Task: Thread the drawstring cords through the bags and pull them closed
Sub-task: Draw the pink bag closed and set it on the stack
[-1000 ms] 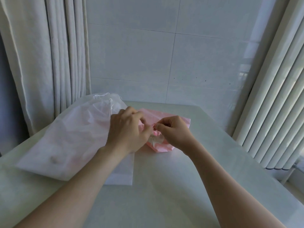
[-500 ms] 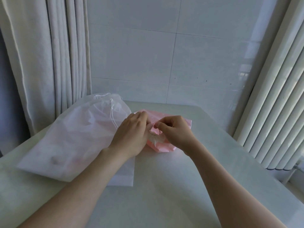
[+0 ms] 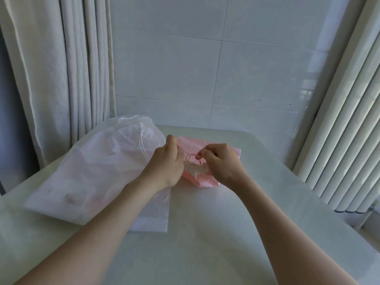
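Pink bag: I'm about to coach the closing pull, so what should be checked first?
1. Right hand pinches the pink cord: ok.
2. Left hand grips the pink bag: cannot tell, fingertips hidden.
3. Pink bag's mouth already partly gathered: ok.
4. Pink bag rests on the table: ok.
5. White bag gathered at its mouth on its white cord: ok.

Both hands work a small pink fabric drawstring bag (image 3: 207, 179) on the pale counter (image 3: 205, 233): the left hand (image 3: 167, 164) grips its gathered mouth and the right hand (image 3: 223, 161) pinches its thin pink cord (image 3: 192, 156).
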`<state>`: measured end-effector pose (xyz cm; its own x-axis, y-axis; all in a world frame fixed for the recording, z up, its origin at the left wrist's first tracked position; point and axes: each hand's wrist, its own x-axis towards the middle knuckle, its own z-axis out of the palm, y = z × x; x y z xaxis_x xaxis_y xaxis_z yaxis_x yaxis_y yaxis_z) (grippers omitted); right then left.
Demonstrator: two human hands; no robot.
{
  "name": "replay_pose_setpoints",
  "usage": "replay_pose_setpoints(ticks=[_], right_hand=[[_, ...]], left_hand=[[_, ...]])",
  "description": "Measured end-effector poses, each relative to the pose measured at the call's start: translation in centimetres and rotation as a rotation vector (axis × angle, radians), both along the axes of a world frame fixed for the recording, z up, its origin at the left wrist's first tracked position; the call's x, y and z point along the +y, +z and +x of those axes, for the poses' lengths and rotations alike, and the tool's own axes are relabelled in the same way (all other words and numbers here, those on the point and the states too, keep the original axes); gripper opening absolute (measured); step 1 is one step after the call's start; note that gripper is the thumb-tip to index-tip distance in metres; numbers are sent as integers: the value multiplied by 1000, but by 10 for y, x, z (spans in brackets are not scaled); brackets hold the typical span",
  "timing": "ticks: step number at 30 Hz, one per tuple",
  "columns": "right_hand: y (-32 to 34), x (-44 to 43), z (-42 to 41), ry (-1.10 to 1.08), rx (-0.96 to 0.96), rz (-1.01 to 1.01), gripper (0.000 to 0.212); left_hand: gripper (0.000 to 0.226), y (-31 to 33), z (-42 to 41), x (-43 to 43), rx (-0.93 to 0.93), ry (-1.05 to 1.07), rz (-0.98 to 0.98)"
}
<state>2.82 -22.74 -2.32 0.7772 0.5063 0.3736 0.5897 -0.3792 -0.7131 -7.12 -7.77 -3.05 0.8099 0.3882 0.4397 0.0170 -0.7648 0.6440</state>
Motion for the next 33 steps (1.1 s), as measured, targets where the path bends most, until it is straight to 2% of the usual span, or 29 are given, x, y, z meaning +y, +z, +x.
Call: replay_pose_setpoints(ticks=[4, 7, 10, 13, 20, 25, 31, 33], right_hand=[[-8, -1, 7, -73, -184, -116, 20], [-13, -2, 12, -126, -268, -198, 17], [-14, -2, 13, -159, -238, -173, 20], [-12, -2, 12, -180, -172, -127, 24], [-14, -3, 18, -285, -203, -103, 19], [-11, -9, 16, -277, -117, -70, 21], [-17, -5, 14, -203, -118, -109, 28], [-17, -4, 14, -142, -109, -103, 31]], left_hand=[[43, -3, -1, 10, 70, 68, 107], [34, -5, -1, 15, 124, -18, 96], [29, -5, 0, 16, 143, -90, 110], [33, -4, 0, 17, 137, -104, 120], [42, 0, -3, 15, 140, -96, 163], [47, -1, 2, 6, 11, -82, -113], [46, -1, 3, -18, -221, -235, -479], [42, 2, 3, -23, -266, -271, -660]])
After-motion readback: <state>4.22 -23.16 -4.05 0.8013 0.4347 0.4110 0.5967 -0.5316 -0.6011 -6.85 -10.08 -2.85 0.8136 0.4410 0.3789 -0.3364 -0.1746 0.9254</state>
